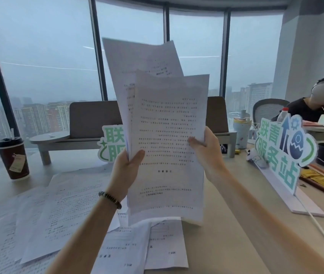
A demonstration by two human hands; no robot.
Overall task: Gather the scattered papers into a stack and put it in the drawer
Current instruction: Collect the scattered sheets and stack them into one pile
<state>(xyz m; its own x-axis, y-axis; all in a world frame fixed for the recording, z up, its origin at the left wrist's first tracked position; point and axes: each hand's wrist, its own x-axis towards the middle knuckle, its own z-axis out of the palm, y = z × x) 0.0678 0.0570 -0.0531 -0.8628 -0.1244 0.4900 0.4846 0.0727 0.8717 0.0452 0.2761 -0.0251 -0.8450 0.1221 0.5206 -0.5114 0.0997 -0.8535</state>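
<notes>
A fanned sheaf of white printed papers (169,135) is being held upright above the pale table (226,224), the left hand (126,167) and right hand (206,149) pinching its edges (uneven yet); loose printed sheets (68,210) are lying ungathered, no drawer showing.

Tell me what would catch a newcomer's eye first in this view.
First, the fan of printed sheets held upright in mid-frame, the left hand pinching its lower left edge and the right hand gripping its right edge. Next, more loose papers spread over the desk below and to the left. Then the green-lettered sign standing at right and the dark coffee cup at far left.
</notes>
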